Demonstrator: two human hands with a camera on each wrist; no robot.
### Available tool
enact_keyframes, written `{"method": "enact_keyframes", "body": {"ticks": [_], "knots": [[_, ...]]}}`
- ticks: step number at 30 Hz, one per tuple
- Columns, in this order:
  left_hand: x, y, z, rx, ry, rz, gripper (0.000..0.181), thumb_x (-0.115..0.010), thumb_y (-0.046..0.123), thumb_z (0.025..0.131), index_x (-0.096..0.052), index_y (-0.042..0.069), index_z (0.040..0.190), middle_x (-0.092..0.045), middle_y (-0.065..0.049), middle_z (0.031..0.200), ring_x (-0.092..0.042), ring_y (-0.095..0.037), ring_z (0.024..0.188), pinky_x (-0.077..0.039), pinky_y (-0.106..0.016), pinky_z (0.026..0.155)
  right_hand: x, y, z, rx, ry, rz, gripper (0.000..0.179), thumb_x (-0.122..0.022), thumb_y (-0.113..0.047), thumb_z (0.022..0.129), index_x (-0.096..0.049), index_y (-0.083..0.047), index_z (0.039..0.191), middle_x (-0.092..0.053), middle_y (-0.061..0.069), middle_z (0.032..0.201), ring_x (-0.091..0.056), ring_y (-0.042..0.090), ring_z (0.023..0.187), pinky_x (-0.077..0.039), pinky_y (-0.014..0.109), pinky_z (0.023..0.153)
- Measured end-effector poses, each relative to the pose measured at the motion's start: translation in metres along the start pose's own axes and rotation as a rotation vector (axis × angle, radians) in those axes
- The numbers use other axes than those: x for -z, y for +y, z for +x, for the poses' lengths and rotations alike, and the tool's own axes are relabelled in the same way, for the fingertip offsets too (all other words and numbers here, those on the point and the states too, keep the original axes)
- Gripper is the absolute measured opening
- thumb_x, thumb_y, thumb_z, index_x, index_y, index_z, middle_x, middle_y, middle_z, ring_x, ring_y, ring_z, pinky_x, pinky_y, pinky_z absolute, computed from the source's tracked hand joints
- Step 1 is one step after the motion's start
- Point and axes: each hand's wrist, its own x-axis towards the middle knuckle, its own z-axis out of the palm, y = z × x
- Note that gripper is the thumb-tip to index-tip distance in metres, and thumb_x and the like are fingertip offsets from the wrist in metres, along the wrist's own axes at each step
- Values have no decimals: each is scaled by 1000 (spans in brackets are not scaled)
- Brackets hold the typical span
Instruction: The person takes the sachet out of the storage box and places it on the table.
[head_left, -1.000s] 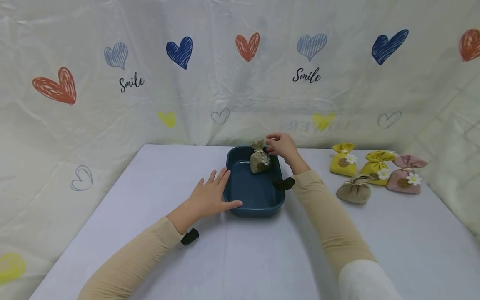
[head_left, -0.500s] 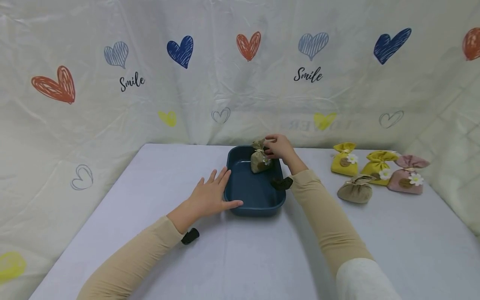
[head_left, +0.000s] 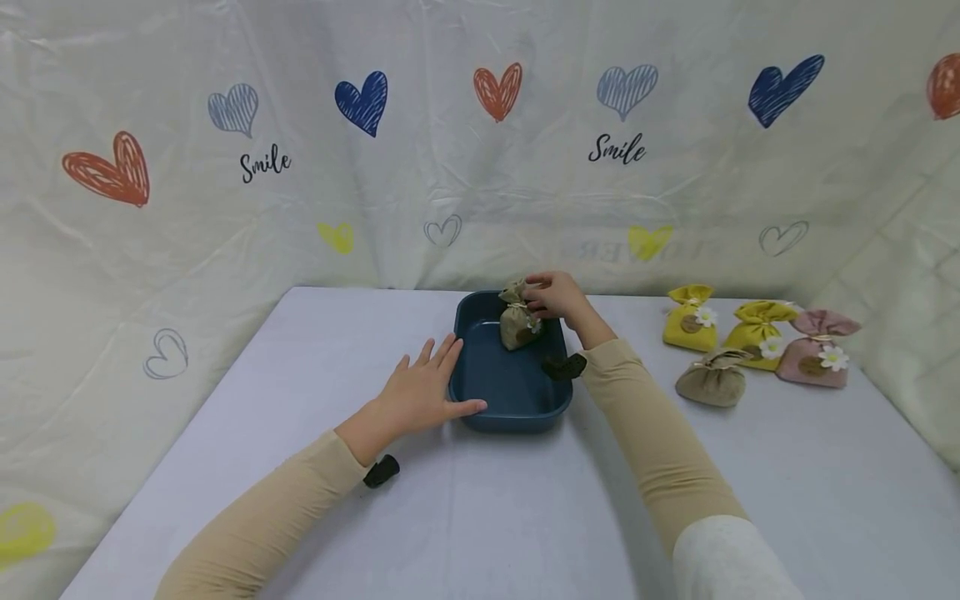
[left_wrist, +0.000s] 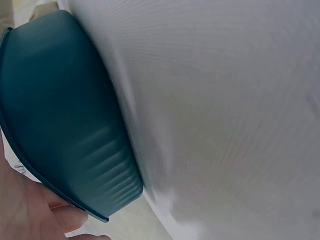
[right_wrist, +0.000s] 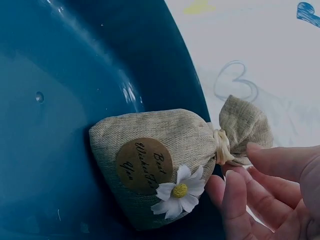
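A beige cloth sachet (head_left: pixel 519 327) with a white daisy and a round brown label stands in the far right part of the dark blue tray (head_left: pixel 510 396), leaning against its wall. With thumb and fingers at its tied neck, my right hand (head_left: pixel 557 297) pinches the sachet; the right wrist view shows the thumb (right_wrist: pixel 280 160) on the gathered top. My left hand (head_left: pixel 416 396) lies spread over the tray's left rim, thumb along the near corner. Seen from the left wrist, its fingers (left_wrist: pixel 70 217) touch the outer edge of the tray (left_wrist: pixel 65 100).
To the right on the white table (head_left: pixel 525 517) are a yellow sachet (head_left: pixel 690 321), a second yellow sachet (head_left: pixel 757 333), a pink sachet (head_left: pixel 813 354) and a beige sachet (head_left: pixel 712 382) lying down. A white curtain (head_left: pixel 420 167) printed with hearts hangs behind the table.
My right hand has come left from beside the sachet and taken its neck. The sachet's top has tipped slightly left. My left hand has stayed on the tray.
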Motion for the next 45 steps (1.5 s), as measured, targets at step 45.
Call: {"method": "enact_keyframes", "body": {"ticks": [45], "knots": [[-1,-3,2,-15,2,-9,110,-51,81,90,-13,11,166,-9,-7,171,-14,-38,155,-20,-65,117,-14,2,5,182,-227,-417,40,-59,-23,105,-66,6,132,-68,19,117,-61,31,103,-47,53,98]]}}
